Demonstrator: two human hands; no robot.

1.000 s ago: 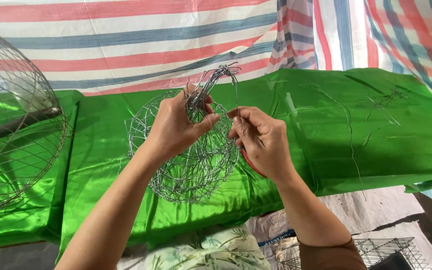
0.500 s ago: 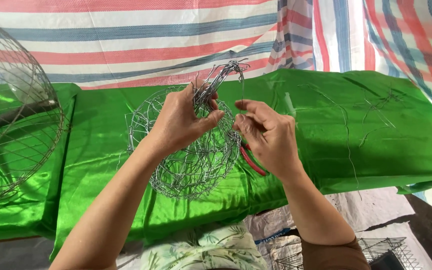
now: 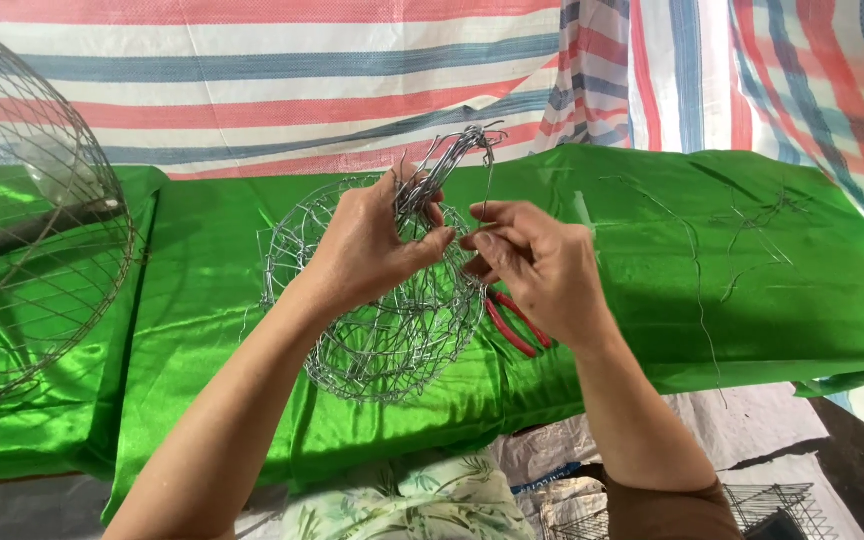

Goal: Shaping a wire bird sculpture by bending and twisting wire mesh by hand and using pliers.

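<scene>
Green satin cloth under a striped tarp: a round wire basket held over it.

The left hand clamps the basket's bunched top wires; the right hand pinches one thin strand. The tying-off looks underway; tightening it likely calls for the red-handled pliers lying underneath. A bigger wire cage stands left.

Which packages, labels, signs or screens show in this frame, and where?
One possible package only: a pale woven sack with a blue printed patch, on the floor at the bottom centre beside the right forearm, partly hidden. No clear labels, signs or screens. The left hand and right hand work on a wire ball over green cloth.
</scene>
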